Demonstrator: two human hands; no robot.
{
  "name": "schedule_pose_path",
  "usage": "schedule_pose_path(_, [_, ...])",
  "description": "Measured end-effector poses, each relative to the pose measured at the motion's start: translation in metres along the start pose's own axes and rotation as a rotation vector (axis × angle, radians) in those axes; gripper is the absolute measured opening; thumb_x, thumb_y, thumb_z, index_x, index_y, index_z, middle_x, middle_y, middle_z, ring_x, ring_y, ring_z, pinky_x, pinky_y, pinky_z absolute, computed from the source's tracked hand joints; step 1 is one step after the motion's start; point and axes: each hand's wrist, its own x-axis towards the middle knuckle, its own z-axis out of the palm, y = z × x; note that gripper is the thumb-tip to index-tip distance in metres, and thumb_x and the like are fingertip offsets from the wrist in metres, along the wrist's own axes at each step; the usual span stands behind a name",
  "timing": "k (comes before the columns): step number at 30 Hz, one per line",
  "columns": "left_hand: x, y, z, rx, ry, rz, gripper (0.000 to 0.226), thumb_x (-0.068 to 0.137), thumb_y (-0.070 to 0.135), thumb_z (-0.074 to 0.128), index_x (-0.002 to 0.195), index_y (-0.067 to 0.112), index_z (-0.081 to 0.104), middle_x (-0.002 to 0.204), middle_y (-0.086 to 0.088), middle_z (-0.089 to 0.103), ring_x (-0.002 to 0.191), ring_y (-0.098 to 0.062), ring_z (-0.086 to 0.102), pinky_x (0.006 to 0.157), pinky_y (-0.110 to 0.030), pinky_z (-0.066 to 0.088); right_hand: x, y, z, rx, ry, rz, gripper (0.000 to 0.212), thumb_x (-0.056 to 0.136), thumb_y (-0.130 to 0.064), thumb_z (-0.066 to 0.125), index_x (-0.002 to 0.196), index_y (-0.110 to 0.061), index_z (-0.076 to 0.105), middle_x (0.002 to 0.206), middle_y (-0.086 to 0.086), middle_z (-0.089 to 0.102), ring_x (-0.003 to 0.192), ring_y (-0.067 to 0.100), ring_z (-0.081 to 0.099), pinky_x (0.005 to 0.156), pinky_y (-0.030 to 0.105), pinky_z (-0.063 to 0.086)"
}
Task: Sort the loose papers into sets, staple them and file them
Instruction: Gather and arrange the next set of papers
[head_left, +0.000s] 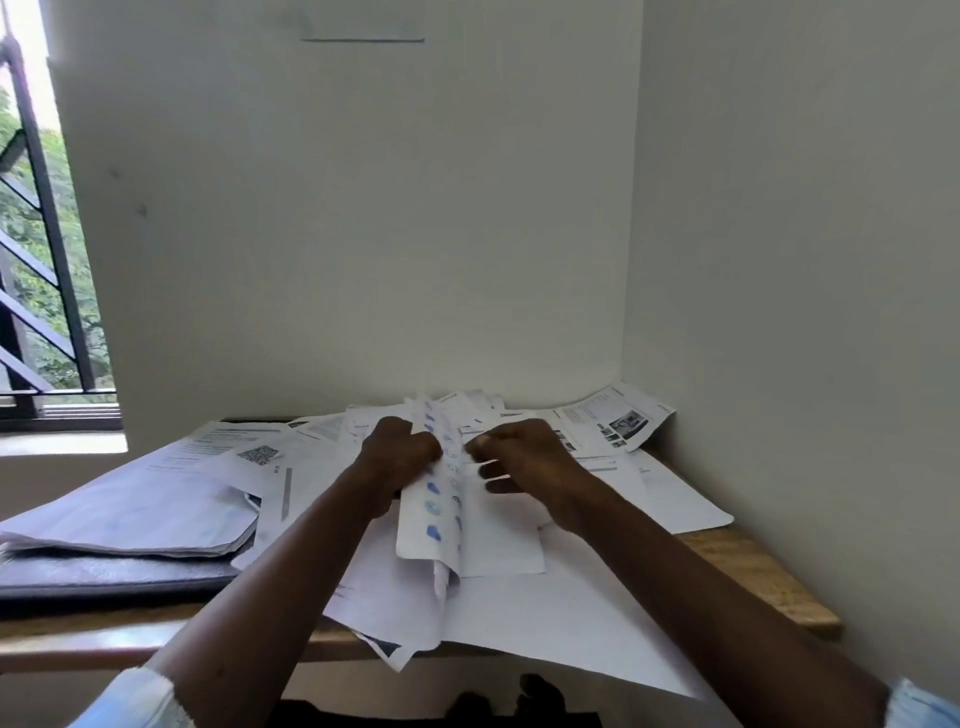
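Observation:
Loose printed papers (519, 613) cover the wooden table (753, 571). At the middle of the table my left hand (397, 452) is closed on a bundle of sheets with blue pictures (434, 519), lifted and bent upward along its length. My right hand (519, 457) pinches the right side of the same bundle near its top, with the fingers curled over a white sheet. A thick stack of papers (135, 519) lies on a dark folder (114, 577) at the left.
The table stands in a corner, with walls behind and to the right. More printed sheets (613, 421) lean against the back right corner. A barred window (36, 260) is at the left. Some papers overhang the table's front edge.

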Motion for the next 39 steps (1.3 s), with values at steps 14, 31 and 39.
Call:
schedule_pose_path(14, [0.003,-0.049,-0.017,-0.055,0.136,0.224,0.048,0.091,-0.001,0.063,0.131,0.026,0.065,0.133,0.001,0.064,0.097,-0.004,0.064,0.074,-0.008,0.046,0.025,0.038,-0.006,-0.386,0.228,-0.115,0.049,0.079,-0.062,0.076,0.111,-0.024,0.077,0.115,-0.006,0.07,0.109,0.014,0.064,0.1,0.036,0.051])
schedule_pose_path(31, [0.007,-0.052,-0.014,-0.155,0.135,0.074,0.018,0.072,0.018,0.09,0.07,0.017,0.072,0.071,0.0,0.074,0.069,-0.023,0.07,0.073,-0.035,0.058,0.01,0.031,0.01,-0.104,0.115,-0.167,0.024,0.103,-0.03,0.057,0.098,-0.016,0.076,0.1,0.007,0.078,0.103,0.023,0.072,0.088,0.037,0.053])
schedule_pose_path(39, [0.007,-0.054,-0.013,-0.232,0.141,0.142,0.052,0.089,0.003,0.07,0.135,0.022,0.056,0.125,-0.006,0.06,0.101,-0.024,0.066,0.078,-0.032,0.054,0.026,0.046,0.003,-0.655,0.178,0.029,0.048,0.079,-0.065,0.073,0.077,-0.018,0.061,0.076,-0.007,0.063,0.085,0.019,0.062,0.078,0.034,0.051])
